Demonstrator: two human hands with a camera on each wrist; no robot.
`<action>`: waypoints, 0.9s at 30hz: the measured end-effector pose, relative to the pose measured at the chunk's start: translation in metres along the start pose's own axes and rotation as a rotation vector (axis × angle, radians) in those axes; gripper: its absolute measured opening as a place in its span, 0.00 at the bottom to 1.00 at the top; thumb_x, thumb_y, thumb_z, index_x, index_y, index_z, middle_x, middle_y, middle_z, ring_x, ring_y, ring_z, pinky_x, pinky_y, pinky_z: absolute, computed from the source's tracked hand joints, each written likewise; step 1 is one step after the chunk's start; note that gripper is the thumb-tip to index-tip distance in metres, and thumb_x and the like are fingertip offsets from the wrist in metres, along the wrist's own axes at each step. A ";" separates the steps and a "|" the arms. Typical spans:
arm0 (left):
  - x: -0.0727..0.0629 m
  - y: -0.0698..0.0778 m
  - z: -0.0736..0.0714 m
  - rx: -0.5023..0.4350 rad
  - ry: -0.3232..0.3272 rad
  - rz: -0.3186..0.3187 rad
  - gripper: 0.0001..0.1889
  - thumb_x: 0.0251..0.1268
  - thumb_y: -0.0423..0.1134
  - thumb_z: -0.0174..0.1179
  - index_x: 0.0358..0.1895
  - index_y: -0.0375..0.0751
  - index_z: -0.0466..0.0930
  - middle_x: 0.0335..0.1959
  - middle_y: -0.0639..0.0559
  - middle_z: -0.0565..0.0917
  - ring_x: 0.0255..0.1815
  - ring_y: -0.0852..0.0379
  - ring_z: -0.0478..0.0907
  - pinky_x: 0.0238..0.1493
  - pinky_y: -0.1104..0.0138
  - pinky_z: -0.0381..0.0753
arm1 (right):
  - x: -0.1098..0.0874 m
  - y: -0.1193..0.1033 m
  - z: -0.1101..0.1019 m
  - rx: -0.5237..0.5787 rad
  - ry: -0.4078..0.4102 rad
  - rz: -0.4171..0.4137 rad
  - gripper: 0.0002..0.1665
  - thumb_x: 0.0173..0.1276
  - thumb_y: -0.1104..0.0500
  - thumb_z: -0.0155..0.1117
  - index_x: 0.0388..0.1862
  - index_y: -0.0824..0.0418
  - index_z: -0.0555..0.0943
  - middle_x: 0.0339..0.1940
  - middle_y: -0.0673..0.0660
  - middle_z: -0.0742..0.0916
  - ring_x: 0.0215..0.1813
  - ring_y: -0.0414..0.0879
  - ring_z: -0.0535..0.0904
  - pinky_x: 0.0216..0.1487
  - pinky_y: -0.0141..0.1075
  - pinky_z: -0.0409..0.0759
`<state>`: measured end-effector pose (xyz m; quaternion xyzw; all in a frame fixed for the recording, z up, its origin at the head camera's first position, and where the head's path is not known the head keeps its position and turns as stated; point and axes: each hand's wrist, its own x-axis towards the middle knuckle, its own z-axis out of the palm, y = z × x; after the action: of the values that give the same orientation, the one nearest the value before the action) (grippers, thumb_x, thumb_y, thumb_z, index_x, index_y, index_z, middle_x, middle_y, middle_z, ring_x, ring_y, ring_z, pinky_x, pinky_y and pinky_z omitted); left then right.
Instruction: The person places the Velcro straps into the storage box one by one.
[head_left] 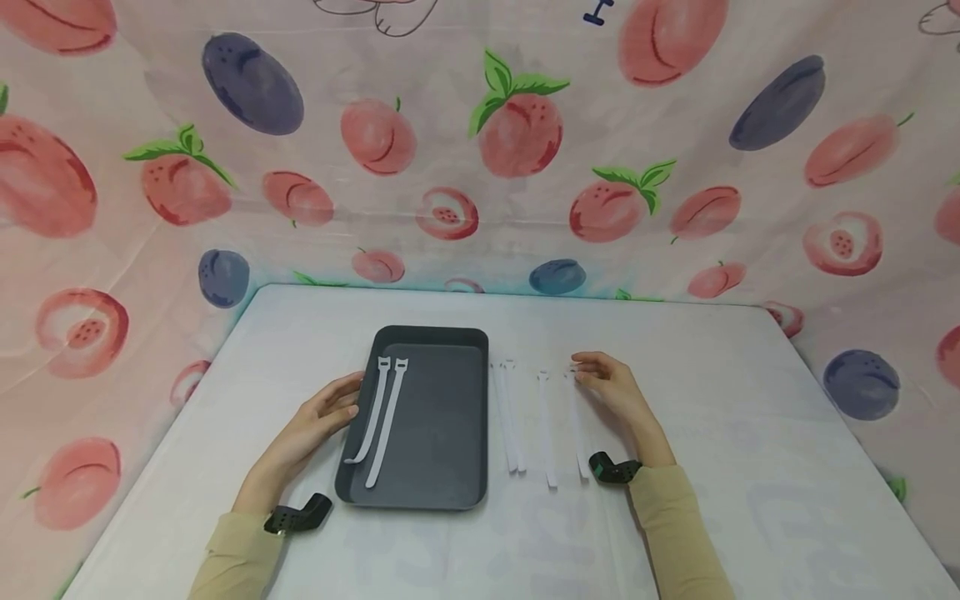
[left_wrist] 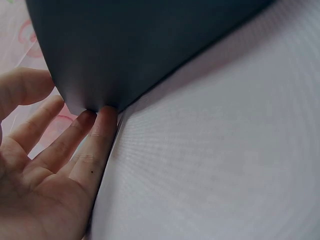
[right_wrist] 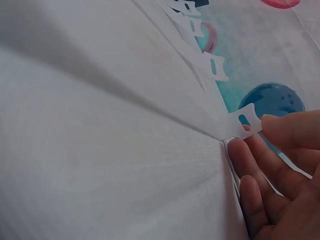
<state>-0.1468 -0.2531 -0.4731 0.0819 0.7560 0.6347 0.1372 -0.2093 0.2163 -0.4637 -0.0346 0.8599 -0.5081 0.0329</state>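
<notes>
A dark grey tray (head_left: 442, 417) lies on the white table with two white hook-and-loop cable ties, a left one (head_left: 372, 408) and a right one (head_left: 388, 421), on its left part. My left hand (head_left: 315, 425) touches the tray's left side, its fingers (left_wrist: 102, 135) fairly straight against the outer wall. To the right of the tray, more white cable ties (head_left: 546, 429) lie in a loose row. My right hand (head_left: 618, 396) pinches the slotted head of the rightmost cable tie (right_wrist: 243, 121) between thumb and fingers; its strap runs toward the table's front.
The white table (head_left: 750, 400) meets a fruit-print cloth (head_left: 517, 225) at its back edge and sides. Black wrist cameras sit on both wrists, the left camera (head_left: 300, 515) close to the tray's front left corner.
</notes>
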 end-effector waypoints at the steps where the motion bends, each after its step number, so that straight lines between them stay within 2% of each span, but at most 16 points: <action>1: 0.000 0.000 0.000 0.000 -0.002 0.003 0.31 0.72 0.41 0.54 0.75 0.46 0.55 0.74 0.38 0.61 0.63 0.73 0.68 0.57 0.79 0.74 | 0.000 0.000 0.000 -0.002 0.005 0.005 0.20 0.68 0.64 0.60 0.58 0.66 0.77 0.51 0.69 0.84 0.48 0.45 0.78 0.47 0.22 0.72; 5: 0.002 0.001 0.000 -0.005 -0.006 0.010 0.31 0.72 0.41 0.54 0.75 0.45 0.55 0.74 0.37 0.61 0.62 0.74 0.68 0.57 0.79 0.74 | -0.001 -0.003 0.000 0.012 0.030 0.032 0.18 0.68 0.66 0.59 0.57 0.66 0.78 0.49 0.67 0.83 0.43 0.38 0.76 0.43 0.23 0.74; 11: 0.003 0.002 0.000 -0.017 -0.013 0.011 0.31 0.72 0.40 0.54 0.75 0.44 0.55 0.74 0.37 0.61 0.61 0.74 0.69 0.57 0.78 0.74 | -0.002 -0.006 0.000 0.054 0.066 0.054 0.16 0.68 0.67 0.58 0.55 0.64 0.80 0.44 0.64 0.81 0.39 0.37 0.73 0.37 0.25 0.75; 20: 0.002 0.002 0.000 -0.018 -0.008 0.009 0.31 0.72 0.39 0.53 0.75 0.43 0.55 0.74 0.37 0.60 0.62 0.75 0.68 0.57 0.79 0.74 | -0.003 -0.009 -0.003 0.082 0.097 -0.044 0.14 0.70 0.66 0.57 0.52 0.66 0.81 0.38 0.59 0.83 0.35 0.35 0.76 0.35 0.29 0.78; 27: 0.000 0.001 0.000 -0.007 -0.003 0.000 0.31 0.72 0.40 0.54 0.75 0.43 0.55 0.74 0.36 0.60 0.60 0.77 0.69 0.56 0.79 0.74 | -0.005 -0.015 -0.005 0.077 0.078 -0.096 0.12 0.70 0.63 0.59 0.49 0.67 0.82 0.47 0.68 0.85 0.36 0.32 0.78 0.38 0.28 0.80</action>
<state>-0.1470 -0.2529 -0.4726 0.0822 0.7536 0.6374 0.1385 -0.2044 0.2138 -0.4480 -0.0549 0.8376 -0.5430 -0.0237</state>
